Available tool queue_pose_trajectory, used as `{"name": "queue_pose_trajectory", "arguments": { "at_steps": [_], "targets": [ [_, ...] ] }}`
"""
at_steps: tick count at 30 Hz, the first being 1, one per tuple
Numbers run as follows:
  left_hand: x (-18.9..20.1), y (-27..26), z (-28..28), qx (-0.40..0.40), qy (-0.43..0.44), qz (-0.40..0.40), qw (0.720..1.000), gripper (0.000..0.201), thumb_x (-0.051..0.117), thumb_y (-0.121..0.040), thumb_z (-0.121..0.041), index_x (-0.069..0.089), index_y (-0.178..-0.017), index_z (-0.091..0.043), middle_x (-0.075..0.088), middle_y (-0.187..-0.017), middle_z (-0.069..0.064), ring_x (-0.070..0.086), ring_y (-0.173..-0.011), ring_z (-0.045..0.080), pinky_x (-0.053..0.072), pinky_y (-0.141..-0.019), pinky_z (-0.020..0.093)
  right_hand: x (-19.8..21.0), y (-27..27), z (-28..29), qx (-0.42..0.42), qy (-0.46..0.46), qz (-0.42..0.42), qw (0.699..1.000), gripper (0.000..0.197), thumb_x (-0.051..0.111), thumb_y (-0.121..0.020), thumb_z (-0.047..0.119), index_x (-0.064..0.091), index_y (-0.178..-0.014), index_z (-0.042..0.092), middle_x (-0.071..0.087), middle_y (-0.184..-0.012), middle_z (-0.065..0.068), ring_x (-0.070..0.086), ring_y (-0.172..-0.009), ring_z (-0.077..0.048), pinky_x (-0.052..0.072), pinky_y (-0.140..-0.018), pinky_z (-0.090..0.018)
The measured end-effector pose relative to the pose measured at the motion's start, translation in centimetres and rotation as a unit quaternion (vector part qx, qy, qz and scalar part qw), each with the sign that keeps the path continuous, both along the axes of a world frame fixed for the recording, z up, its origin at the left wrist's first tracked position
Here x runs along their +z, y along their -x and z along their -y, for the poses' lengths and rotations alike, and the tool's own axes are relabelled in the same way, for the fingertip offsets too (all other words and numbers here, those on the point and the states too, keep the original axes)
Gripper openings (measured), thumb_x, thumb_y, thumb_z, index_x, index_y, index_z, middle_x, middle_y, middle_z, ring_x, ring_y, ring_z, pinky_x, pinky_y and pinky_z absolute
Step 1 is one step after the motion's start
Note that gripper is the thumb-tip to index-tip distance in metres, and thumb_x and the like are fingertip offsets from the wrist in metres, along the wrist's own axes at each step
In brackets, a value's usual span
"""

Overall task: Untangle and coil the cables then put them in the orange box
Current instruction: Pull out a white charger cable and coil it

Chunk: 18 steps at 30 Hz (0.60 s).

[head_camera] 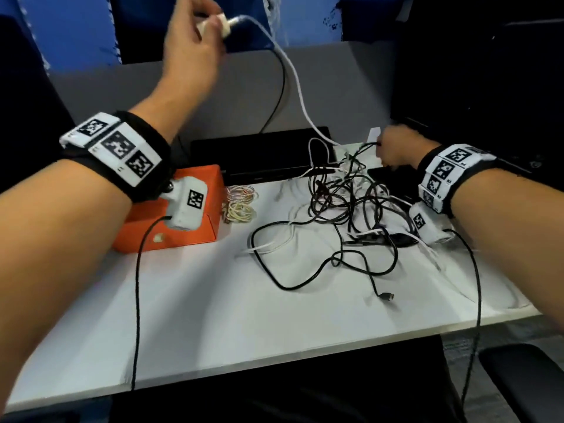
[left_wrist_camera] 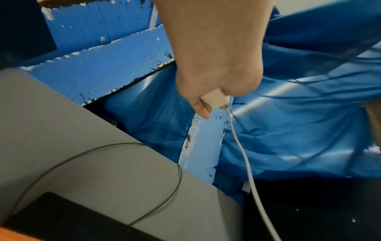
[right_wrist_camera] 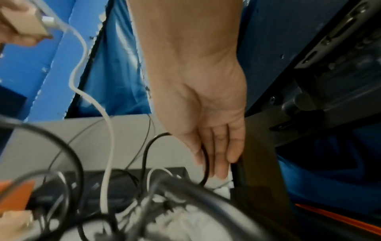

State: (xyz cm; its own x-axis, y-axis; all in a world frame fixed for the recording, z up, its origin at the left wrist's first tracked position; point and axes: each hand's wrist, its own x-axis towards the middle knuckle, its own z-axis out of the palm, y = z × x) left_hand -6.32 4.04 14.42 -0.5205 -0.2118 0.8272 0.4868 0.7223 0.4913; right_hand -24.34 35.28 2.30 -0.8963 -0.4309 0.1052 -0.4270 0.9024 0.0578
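Note:
My left hand (head_camera: 195,35) is raised high over the back of the desk and grips a white charger adapter (head_camera: 224,25) (left_wrist_camera: 215,99). The adapter's white cable (head_camera: 299,93) (left_wrist_camera: 247,171) hangs down into a tangle of black and white cables (head_camera: 345,203) on the white table (head_camera: 213,300). At the tangle's far right my right hand (head_camera: 393,148) (right_wrist_camera: 212,146) pinches a black cable (right_wrist_camera: 206,163) between its fingers. The orange box (head_camera: 210,181) stands at the left, partly behind my left wrist. Two coiled cables (head_camera: 239,206) lie next to it.
A flat black device (head_camera: 259,154) lies behind the box and the tangle, in front of a grey partition (head_camera: 244,87) crossed by a thin black wire (head_camera: 280,87). Dark equipment (head_camera: 488,87) stands at the right. One black cable loops forward and ends in a plug (head_camera: 387,297).

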Motion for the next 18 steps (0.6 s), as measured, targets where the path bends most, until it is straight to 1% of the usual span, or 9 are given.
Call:
{"name": "queue_pose_trajectory", "arguments": {
  "at_steps": [2, 4, 6, 9, 10, 12, 15, 17, 18],
  "targets": [
    [-0.3, -0.6, 0.4, -0.004, 0.018, 0.028, 0.999, 0.008, 0.046, -0.102, -0.024, 0.050, -0.109, -0.022, 0.059, -0.097, -0.002, 0.060, -0.080, 0.014, 0.057, -0.069, 0.039, 1.9, -0.7, 1.1, -0.003, 0.055, 0.002, 0.998, 0.036, 0.058, -0.091, 0.014, 0.066, -0.122, -0.002, 0.066, -0.126, -0.025, 0.065, -0.112, -0.042, 0.056, -0.093, -0.042],
    [-0.9, -0.9, 0.2, -0.011, 0.029, 0.042, 0.999, 0.011, 0.044, -0.104, -0.022, 0.050, -0.112, -0.020, 0.057, -0.098, -0.003, 0.061, -0.083, 0.014, 0.057, -0.070, 0.032, 3.9, -3.0, 2.9, 0.063, 0.106, 0.079, 0.989, 0.056, 0.062, -0.093, 0.013, 0.050, -0.147, 0.005, 0.052, -0.150, -0.016, 0.052, -0.136, -0.034, 0.043, -0.113, -0.041],
    [-1.1, -1.0, -0.3, -0.019, 0.032, 0.044, 0.998, 0.015, 0.044, -0.104, -0.022, 0.052, -0.116, -0.020, 0.057, -0.102, -0.002, 0.061, -0.086, 0.012, 0.059, -0.070, 0.030, 5.0, -5.9, 5.1, 0.158, 0.214, 0.200, 0.943, 0.062, 0.063, -0.095, 0.013, 0.044, -0.153, 0.018, 0.052, -0.152, -0.004, 0.047, -0.141, -0.023, 0.036, -0.118, -0.038],
    [-0.7, -1.0, -0.7, -0.015, 0.040, 0.036, 0.998, 0.023, 0.043, -0.105, -0.022, 0.056, -0.124, -0.020, 0.059, -0.107, -0.003, 0.062, -0.086, 0.010, 0.058, -0.069, 0.027, 4.7, -8.2, 7.4, 0.246, 0.247, 0.317, 0.882, 0.033, 0.057, -0.102, 0.018, 0.058, -0.135, 0.020, 0.075, -0.114, -0.003, 0.069, -0.105, -0.014, 0.048, -0.089, -0.026],
    [-0.5, -1.0, -0.4, -0.002, 0.036, 0.031, 0.999, 0.026, 0.042, -0.105, -0.022, 0.058, -0.125, -0.019, 0.060, -0.106, -0.005, 0.061, -0.084, 0.009, 0.057, -0.068, 0.026, 4.2, -8.2, 7.6, 0.251, 0.237, 0.339, 0.875, 0.023, 0.052, -0.106, 0.019, 0.062, -0.126, 0.016, 0.076, -0.095, -0.005, 0.072, -0.089, -0.015, 0.051, -0.080, -0.025],
    [-0.2, -1.1, 1.0, 0.046, 0.009, 0.014, 0.999, 0.028, 0.042, -0.104, -0.026, 0.062, -0.123, -0.019, 0.062, -0.105, -0.008, 0.061, -0.086, 0.006, 0.057, -0.073, 0.030, 3.0, -6.5, 7.1, 0.235, 0.240, 0.315, 0.888, 0.027, 0.042, -0.111, 0.023, 0.066, -0.108, 0.011, 0.064, -0.069, -0.005, 0.068, -0.065, -0.017, 0.054, -0.071, -0.029],
    [-0.4, -1.3, 3.7, 0.138, -0.077, -0.018, 0.987, 0.022, 0.042, -0.103, -0.022, 0.062, -0.112, -0.022, 0.063, -0.109, -0.006, 0.061, -0.091, 0.001, 0.054, -0.085, 0.020, 1.9, -2.1, 4.1, 0.135, 0.286, 0.144, 0.938, 0.031, 0.039, -0.109, 0.020, 0.063, -0.090, 0.015, 0.055, -0.066, -0.004, 0.060, -0.053, -0.015, 0.046, -0.060, -0.031],
    [-1.3, -1.6, 4.8, 0.188, -0.131, -0.011, 0.973, 0.017, 0.042, -0.104, -0.016, 0.057, -0.105, -0.024, 0.060, -0.106, -0.006, 0.055, -0.085, -0.007, 0.047, -0.081, 0.008, 1.7, 0.1, 2.1, 0.075, 0.300, 0.078, 0.948, 0.028, 0.040, -0.107, 0.014, 0.060, -0.088, 0.014, 0.060, -0.077, -0.014, 0.059, -0.061, -0.026, 0.048, -0.054, -0.029],
    [-2.0, -1.4, 5.1, 0.194, -0.155, 0.008, 0.969, 0.017, 0.043, -0.102, -0.018, 0.058, -0.101, -0.026, 0.060, -0.102, -0.005, 0.057, -0.083, -0.002, 0.051, -0.079, 0.015, 1.8, 0.6, 1.6, 0.051, 0.323, 0.077, 0.942, 0.028, 0.040, -0.106, 0.012, 0.058, -0.086, 0.015, 0.060, -0.084, -0.019, 0.058, -0.063, -0.029, 0.049, -0.049, -0.028]
  ]
}}
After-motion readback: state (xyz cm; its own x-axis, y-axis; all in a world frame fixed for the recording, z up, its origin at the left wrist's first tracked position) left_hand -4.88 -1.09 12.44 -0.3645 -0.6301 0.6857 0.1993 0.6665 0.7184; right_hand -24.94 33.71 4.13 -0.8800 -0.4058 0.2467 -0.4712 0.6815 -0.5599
